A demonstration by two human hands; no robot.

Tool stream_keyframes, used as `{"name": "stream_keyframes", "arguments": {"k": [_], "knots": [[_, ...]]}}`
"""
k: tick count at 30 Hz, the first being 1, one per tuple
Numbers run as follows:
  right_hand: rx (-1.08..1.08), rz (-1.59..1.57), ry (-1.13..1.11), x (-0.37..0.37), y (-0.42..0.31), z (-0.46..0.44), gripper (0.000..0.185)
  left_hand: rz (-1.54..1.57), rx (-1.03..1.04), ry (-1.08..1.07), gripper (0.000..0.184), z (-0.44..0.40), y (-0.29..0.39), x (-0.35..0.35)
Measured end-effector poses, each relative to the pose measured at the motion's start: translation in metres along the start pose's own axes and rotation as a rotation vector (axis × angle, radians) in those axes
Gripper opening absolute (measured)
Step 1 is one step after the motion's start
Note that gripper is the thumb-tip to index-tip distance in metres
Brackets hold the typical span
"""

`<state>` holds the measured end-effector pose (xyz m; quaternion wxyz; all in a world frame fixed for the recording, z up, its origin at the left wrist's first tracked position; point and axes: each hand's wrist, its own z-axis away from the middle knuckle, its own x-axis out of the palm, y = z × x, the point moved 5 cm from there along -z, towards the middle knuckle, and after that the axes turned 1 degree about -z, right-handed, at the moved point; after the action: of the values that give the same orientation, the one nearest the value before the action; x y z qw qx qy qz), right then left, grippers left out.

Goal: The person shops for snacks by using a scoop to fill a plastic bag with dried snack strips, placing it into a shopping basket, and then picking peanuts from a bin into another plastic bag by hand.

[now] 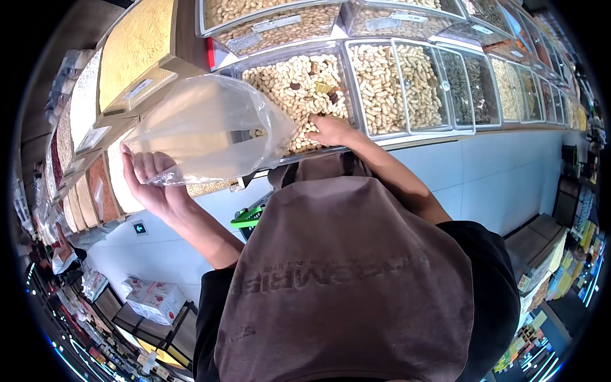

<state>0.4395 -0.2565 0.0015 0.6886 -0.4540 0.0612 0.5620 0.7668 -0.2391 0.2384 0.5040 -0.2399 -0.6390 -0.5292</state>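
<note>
My left hand (153, 175) is closed on the lower left edge of a large clear plastic bag (203, 127). The bag is puffed out, its wide side lying over the near left corner of a peanut bin (353, 83). Inside that bin is a heap of peanuts in their shells (273, 79), with a few dark bits and a yellowish piece (323, 88) among them. My right hand (332, 130) reaches down into the heap with fingers curled together at the surface. What its fingertips hold is too small to make out.
More lidded bins (417, 95) with peanuts and dark goods run to the right. Wooden grain bins (137, 44) stand at the left. A green-rimmed basket (247, 218) shows below the bag. White packages (156, 299) sit at the lower left.
</note>
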Motion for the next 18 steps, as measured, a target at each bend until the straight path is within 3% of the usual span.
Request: {"name": "stream_keyframes", "arguments": {"k": [5,7,11,13,14,16,17,18], "knots": [[-0.014,-0.167,0.221,-0.001,0.011,-0.013,0.057,-0.050,0.038,0.028,0.016,0.007,0.009,-0.007],[-0.002,-0.220,0.197,-0.007,0.009,-0.009,0.057,-0.054,0.033,0.036,0.016,0.010,0.011,-0.012],[-0.123,-0.330,0.420,-0.028,0.003,0.007,0.053,-0.072,0.039,0.011,0.017,0.011,0.010,-0.014],[-0.046,-0.543,0.259,-0.058,-0.020,0.027,0.037,-0.093,0.066,0.097,0.018,0.014,0.004,-0.007],[-0.148,-0.667,0.292,-0.063,-0.017,0.023,0.030,-0.109,0.055,0.085,0.019,0.015,0.000,-0.003],[-0.072,-0.756,0.340,-0.108,-0.057,0.058,0.031,-0.263,0.111,0.179,0.020,0.021,-0.013,0.016],[-0.155,-0.826,0.404,-0.128,-0.075,0.074,0.029,-0.307,0.049,0.033,0.020,0.023,-0.020,0.023],[-0.194,-0.846,0.434,-0.143,-0.087,0.084,0.028,-0.362,0.039,0.030,0.020,0.026,-0.031,0.035]]}}
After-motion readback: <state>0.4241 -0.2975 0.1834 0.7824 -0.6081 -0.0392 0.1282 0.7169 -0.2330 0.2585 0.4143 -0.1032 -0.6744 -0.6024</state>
